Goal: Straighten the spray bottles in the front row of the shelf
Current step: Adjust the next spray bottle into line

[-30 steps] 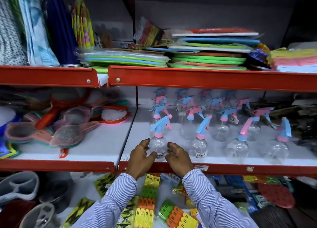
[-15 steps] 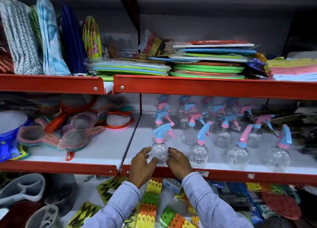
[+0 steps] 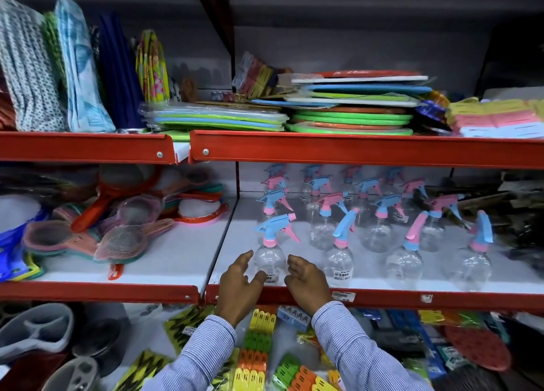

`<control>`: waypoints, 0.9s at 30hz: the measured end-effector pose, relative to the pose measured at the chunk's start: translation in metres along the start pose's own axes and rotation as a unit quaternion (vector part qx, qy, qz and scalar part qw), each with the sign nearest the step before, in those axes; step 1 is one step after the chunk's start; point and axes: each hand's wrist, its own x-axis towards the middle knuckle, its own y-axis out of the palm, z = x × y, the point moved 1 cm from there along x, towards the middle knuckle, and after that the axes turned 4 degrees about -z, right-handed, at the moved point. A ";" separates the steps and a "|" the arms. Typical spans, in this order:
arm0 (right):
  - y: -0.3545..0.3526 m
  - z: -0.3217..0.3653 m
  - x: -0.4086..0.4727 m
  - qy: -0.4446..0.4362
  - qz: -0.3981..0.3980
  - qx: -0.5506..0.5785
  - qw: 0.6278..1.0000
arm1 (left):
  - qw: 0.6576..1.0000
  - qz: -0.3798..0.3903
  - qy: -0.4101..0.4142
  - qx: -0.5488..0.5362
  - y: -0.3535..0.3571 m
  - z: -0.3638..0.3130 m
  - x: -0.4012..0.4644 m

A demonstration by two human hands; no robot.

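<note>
1. Now your left hand [image 3: 239,275] and right hand [image 3: 306,278] flank the leftmost front-row spray bottle [image 3: 269,261] at lower centre of the frame, each grip apart, fingers spread beside its belly, not clamped.
2. Cupping both sides likely lets you twist it square.
3. It stands upright at the shelf's red front lip [image 3: 412,299]; its nozzle points left, unlike the other front-row bottles [image 3: 338,265].

My left hand [image 3: 240,281] and right hand [image 3: 306,280] flank the leftmost front-row spray bottle [image 3: 270,259] at centre frame. Three more bottles [image 3: 404,265] stand rightward along the shelf edge [image 3: 382,298]; further rows stand behind.
</note>
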 end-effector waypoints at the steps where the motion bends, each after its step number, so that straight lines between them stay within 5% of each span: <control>1: -0.002 0.000 -0.003 -0.008 -0.014 0.002 1.000 | 1.000 -0.020 0.013 -0.008 -0.001 -0.001 -0.003; 8: -0.041 -0.006 -0.030 -0.075 -0.200 0.051 0.975 | 0.981 -0.129 0.135 -0.051 0.009 -0.025 -0.018; 16: -0.101 -0.034 -0.026 -0.082 -0.305 0.069 0.946 | 0.988 -0.083 0.114 -0.062 0.076 -0.052 -0.033; 20: -0.123 -0.047 -0.008 -0.068 -0.271 0.084 0.957 | 0.997 -0.050 0.049 -0.040 0.105 -0.059 -0.029; 27: -0.128 -0.060 0.015 0.024 -0.021 0.013 0.999 | 0.999 -0.025 -0.028 -0.038 0.135 -0.064 -0.036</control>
